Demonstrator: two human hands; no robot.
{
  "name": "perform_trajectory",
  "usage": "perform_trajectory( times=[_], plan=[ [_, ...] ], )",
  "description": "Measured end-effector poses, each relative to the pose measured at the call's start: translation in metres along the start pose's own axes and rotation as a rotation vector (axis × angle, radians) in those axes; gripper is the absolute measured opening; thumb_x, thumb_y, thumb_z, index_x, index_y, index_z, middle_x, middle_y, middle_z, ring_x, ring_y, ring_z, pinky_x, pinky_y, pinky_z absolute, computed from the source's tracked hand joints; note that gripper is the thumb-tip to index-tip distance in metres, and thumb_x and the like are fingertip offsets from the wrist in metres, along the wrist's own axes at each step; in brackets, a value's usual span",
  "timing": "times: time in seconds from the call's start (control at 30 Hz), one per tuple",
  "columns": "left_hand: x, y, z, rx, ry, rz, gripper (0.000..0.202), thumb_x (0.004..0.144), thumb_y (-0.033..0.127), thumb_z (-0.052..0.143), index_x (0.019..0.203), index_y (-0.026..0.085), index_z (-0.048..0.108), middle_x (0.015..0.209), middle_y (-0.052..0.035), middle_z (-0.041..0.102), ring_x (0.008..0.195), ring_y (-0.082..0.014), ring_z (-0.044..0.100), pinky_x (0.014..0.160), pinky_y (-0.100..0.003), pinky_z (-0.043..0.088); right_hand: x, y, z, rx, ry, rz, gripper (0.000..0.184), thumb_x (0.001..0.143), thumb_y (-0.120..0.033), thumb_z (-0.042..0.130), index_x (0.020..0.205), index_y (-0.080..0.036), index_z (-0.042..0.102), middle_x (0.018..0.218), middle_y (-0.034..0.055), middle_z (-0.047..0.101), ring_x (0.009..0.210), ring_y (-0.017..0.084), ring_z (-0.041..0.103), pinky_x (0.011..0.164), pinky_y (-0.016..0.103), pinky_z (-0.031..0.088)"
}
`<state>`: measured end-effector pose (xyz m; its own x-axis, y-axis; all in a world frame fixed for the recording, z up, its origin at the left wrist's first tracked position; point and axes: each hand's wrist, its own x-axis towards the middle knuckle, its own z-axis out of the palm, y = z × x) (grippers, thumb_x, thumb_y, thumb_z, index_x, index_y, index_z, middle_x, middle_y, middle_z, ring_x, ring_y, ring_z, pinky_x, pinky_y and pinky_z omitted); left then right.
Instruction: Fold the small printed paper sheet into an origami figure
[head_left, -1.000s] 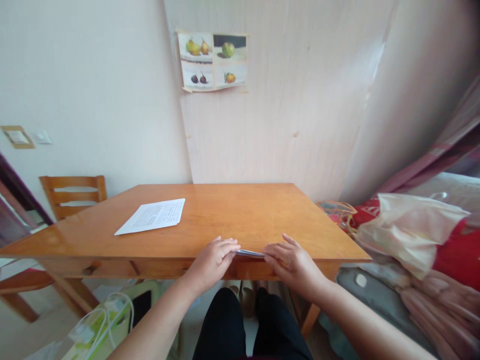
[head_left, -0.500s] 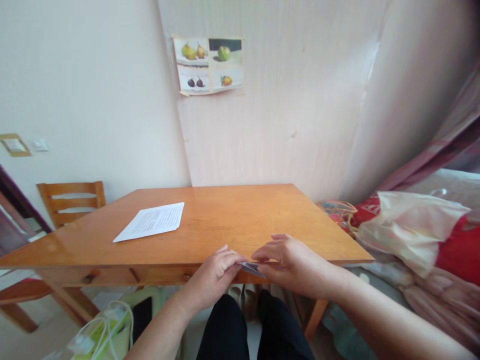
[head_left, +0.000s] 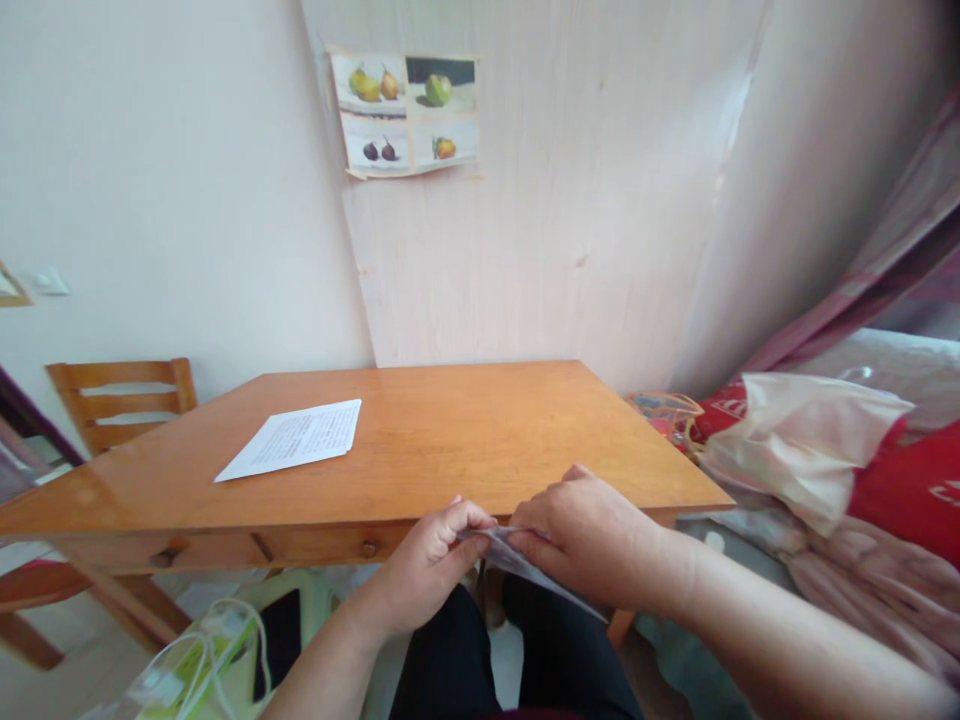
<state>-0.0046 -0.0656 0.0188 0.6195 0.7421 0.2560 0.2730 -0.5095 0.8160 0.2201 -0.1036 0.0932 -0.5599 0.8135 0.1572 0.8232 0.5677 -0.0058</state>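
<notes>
My left hand point(head_left: 433, 556) and my right hand point(head_left: 586, 530) meet just in front of the near edge of the wooden table point(head_left: 465, 440). Both pinch a thin grey sheet point(head_left: 525, 565), a clear sleeve or a folded paper, I cannot say which. It slants down to the right below my right hand, over my lap. A printed white paper point(head_left: 294, 438) lies flat on the table's left part, away from both hands.
A wooden chair point(head_left: 120, 395) stands at the table's left end. A bed with red and pink bedding and a plastic bag point(head_left: 799, 445) lies on the right. A light green bag point(head_left: 202, 655) with white cords sits on the floor at lower left. Fruit pictures point(head_left: 405, 112) hang on the wall.
The thin sheet lay on the table's front edge under my fingertips. Both hands have drawn it off the edge toward me and now pinch it in the air over my lap.
</notes>
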Motion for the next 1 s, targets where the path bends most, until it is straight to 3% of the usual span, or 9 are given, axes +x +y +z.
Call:
perform_trajectory(
  times=[0.13,0.27,0.4,0.53,0.7,0.83,1.0],
  plan=[
    [0.003,0.002,0.001,-0.059,-0.013,0.026,0.027,0.102,0.039,0.049,0.096,0.02,0.066,0.092,-0.004,0.061,0.089,-0.0183,0.056,0.085,-0.031,0.044,0.003,-0.001,0.001,-0.148,0.052,0.069,0.021,0.093,-0.034,0.061,0.083,-0.018,0.069,0.079,0.0093,0.073,0.075,0.026,0.066,0.073,0.038,0.032],
    [0.005,0.001,0.004,-0.134,0.02,-0.032,0.026,0.102,0.041,0.05,0.097,0.02,0.065,0.095,-0.0045,0.061,0.094,-0.0193,0.056,0.086,-0.032,0.045,0.007,-0.007,-0.001,-0.152,0.085,0.03,0.011,0.09,-0.026,0.063,0.085,-0.018,0.068,0.084,0.0096,0.073,0.082,0.027,0.065,0.073,0.039,0.031],
    [0.004,-0.004,0.004,-0.272,0.039,-0.118,0.024,0.101,0.041,0.052,0.107,0.019,0.061,0.099,-0.0043,0.061,0.094,-0.0184,0.056,0.087,-0.032,0.045,0.009,-0.015,-0.002,-0.033,0.068,0.029,0.018,0.093,-0.024,0.057,0.081,-0.017,0.068,0.082,0.0085,0.073,0.079,0.023,0.065,0.071,0.036,0.031],
    [0.002,-0.006,0.002,-0.418,0.033,-0.152,0.019,0.098,0.037,0.056,0.101,0.019,0.06,0.095,-0.0034,0.059,0.091,-0.0175,0.054,0.084,-0.03,0.044,0.009,-0.016,0.006,0.172,0.13,0.073,0.022,0.093,-0.026,0.055,0.077,-0.019,0.069,0.074,0.0035,0.071,0.067,0.016,0.06,0.066,0.031,0.031],
    [-0.001,-0.005,0.004,-0.629,0.026,-0.135,0.011,0.087,0.029,0.063,0.091,0.018,0.061,0.09,-0.0038,0.058,0.09,-0.0187,0.053,0.084,-0.03,0.042,0.005,-0.015,0.015,0.43,0.102,0.052,0.018,0.088,-0.021,0.056,0.074,-0.02,0.068,0.064,-0.0032,0.064,0.055,0.009,0.049,0.054,0.025,0.027],
    [-0.001,-0.004,0.008,-0.783,0.029,-0.199,0.014,0.08,0.029,0.066,0.086,0.019,0.06,0.087,-0.0046,0.058,0.085,-0.0192,0.054,0.079,-0.03,0.044,0.005,-0.018,0.013,0.526,0.079,0.054,0.017,0.087,-0.019,0.056,0.074,-0.02,0.068,0.063,-0.0046,0.061,0.054,0.008,0.047,0.051,0.024,0.026],
    [-0.002,-0.003,0.009,-0.764,0.012,-0.19,0.014,0.079,0.029,0.066,0.086,0.018,0.061,0.087,-0.0044,0.058,0.085,-0.0185,0.053,0.08,-0.03,0.044,0.006,-0.02,0.01,0.514,0.089,0.106,0.01,0.083,-0.021,0.059,0.077,-0.021,0.068,0.064,-0.0046,0.062,0.054,0.009,0.048,0.05,0.025,0.025]
  ],
)
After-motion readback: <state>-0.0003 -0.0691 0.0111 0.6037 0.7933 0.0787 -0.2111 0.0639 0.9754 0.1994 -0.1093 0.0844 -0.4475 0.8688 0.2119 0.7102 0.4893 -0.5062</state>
